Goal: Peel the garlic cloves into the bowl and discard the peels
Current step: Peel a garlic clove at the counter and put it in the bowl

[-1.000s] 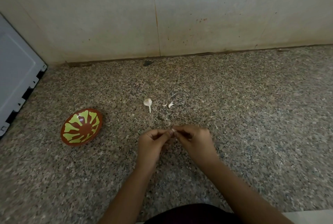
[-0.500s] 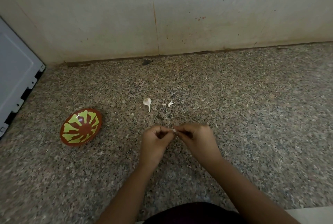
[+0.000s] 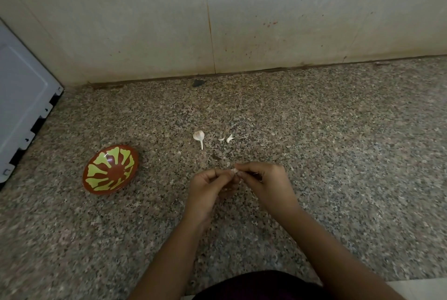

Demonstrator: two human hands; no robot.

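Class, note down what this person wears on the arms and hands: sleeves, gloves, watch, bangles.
The left hand and right hand are bare, without gloves. Both forearms are uncovered to the frame edge: no sleeve, watch or bangle shows. Rings are too small to tell. A dark maroon garment shows between the arms.

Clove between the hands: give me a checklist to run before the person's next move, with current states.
1. Grip on clove: ok, left hand and right hand both pinch it.
2. Skin off clove: cannot tell, fingers hide most of it.
3. Room in bowl: ok, nothing visible inside; it sits left of the hands.
4. Loose peels discarded: not ok, they lie on the counter.
5. More garlic waiting: ok, a stemmed piece lies beyond the hands.
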